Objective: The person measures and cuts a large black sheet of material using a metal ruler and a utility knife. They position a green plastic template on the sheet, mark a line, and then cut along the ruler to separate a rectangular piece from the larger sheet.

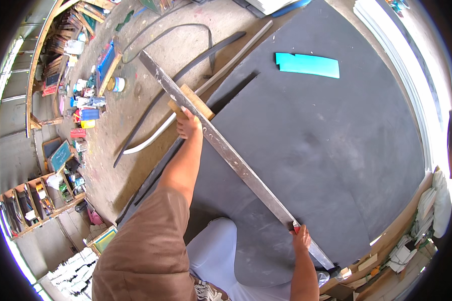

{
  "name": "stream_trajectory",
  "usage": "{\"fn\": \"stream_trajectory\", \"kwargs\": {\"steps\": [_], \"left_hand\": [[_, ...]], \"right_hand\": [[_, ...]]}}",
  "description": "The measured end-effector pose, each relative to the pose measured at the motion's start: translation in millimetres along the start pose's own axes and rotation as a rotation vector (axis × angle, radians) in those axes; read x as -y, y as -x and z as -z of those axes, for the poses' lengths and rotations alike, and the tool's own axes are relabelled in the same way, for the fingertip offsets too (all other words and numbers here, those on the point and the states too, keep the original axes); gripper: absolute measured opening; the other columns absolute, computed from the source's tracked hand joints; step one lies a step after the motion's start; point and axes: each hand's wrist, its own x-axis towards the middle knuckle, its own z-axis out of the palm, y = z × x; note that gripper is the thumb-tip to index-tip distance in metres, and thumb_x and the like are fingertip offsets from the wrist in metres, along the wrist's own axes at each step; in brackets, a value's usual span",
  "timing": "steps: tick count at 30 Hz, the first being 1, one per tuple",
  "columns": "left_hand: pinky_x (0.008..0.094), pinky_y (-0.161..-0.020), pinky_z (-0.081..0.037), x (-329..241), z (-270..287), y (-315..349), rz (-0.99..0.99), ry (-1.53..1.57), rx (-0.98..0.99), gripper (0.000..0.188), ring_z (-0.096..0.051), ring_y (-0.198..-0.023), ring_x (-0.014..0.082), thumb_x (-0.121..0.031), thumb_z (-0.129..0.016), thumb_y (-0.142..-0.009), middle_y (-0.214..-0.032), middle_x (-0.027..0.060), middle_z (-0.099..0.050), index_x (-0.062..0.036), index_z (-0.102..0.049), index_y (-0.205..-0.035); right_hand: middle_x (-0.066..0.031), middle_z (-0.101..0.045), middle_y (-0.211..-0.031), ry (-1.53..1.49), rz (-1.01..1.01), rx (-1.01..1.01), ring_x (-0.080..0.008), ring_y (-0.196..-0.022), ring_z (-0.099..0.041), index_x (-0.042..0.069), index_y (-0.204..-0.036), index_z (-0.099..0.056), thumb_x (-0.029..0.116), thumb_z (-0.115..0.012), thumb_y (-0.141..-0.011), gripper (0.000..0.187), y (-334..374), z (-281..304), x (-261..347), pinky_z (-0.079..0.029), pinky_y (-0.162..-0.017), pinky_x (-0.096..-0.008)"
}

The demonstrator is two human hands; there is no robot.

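A long metal straightedge (241,170) lies diagonally across a large dark grey sheet (326,145), its far end reaching past the sheet's left edge. My left hand (189,125) is closed on the straightedge near that edge, against a wooden block (198,100) crossed under the bar. Near the other end, my right hand (302,240) grips a small red-handled cutter (297,228), its front at the straightedge. Most of the cutter is hidden by my fingers, and its blade does not show clearly. My bent knee (213,241) rests on the sheet.
A turquoise strip (309,65) lies on the sheet's far part. Dark flexible strips (201,57) and a white curved strip (150,145) lie on the floor to the left. Paint tins (116,84) and a divided wooden rack (37,200) stand farther left. White panels (402,75) lean at right.
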Motion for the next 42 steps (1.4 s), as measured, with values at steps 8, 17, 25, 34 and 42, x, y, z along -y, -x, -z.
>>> {"fn": "stream_trajectory", "kwargs": {"steps": [8,17,25,34,42], "left_hand": [[0.0616,-0.119,-0.036,-42,2,7,0.164,0.085,0.101,0.09,-0.045,-0.145,0.0447,-0.081,-0.026,-0.1,-0.157,0.0261,-0.045,-0.0205,-0.027,-0.167],[0.0655,-0.113,-0.039,-42,5,12,0.252,-0.024,0.106,0.08,-0.053,-0.139,0.0394,-0.08,-0.021,-0.101,-0.151,0.021,-0.052,-0.0337,-0.032,-0.164],[0.0582,-0.108,-0.043,-46,3,14,0.237,-0.071,0.124,0.082,-0.057,-0.132,0.0374,-0.08,-0.022,-0.1,-0.144,0.0201,-0.056,-0.0307,-0.031,-0.165],[0.0575,-0.109,-0.041,-45,3,15,0.24,-0.067,0.105,0.082,-0.055,-0.134,0.0373,-0.079,-0.022,-0.101,-0.145,0.0202,-0.055,-0.028,-0.031,-0.165],[0.0574,-0.108,-0.042,-47,7,16,0.223,-0.088,0.115,0.081,-0.058,-0.13,0.0389,-0.078,-0.023,-0.102,-0.143,0.0206,-0.055,-0.0274,-0.031,-0.165]], "right_hand": [[-0.026,-0.069,-0.103,-0.222,0.04,0.019,-0.0516,-0.1,-0.067,0.005,-0.113,-0.048,0.015,-0.08,-0.086,0.043,2,34,51,-0.051,-0.081,-0.057],[-0.0075,-0.065,-0.086,-0.994,0.23,0.393,-0.0138,-0.071,-0.065,0.0,-0.116,-0.058,0.015,-0.055,-0.107,0.018,-26,140,362,-0.057,-0.063,-0.0311],[-0.0091,-0.068,-0.089,-0.741,0.285,0.412,-0.0165,-0.074,-0.069,0.006,-0.15,-0.046,0.015,-0.053,-0.108,0.043,-61,141,418,-0.057,-0.062,-0.0337],[-0.0236,-0.07,-0.114,-0.032,0.742,0.088,-0.0444,-0.09,-0.074,0.022,-0.165,-0.024,0.008,-0.047,-0.103,0.067,-76,116,470,-0.061,-0.076,-0.0569],[-0.0224,-0.068,-0.109,0.282,0.701,0.182,-0.0425,-0.085,-0.075,0.023,-0.168,-0.02,0.005,-0.049,-0.1,0.076,-75,121,518,-0.063,-0.071,-0.0557]]}}
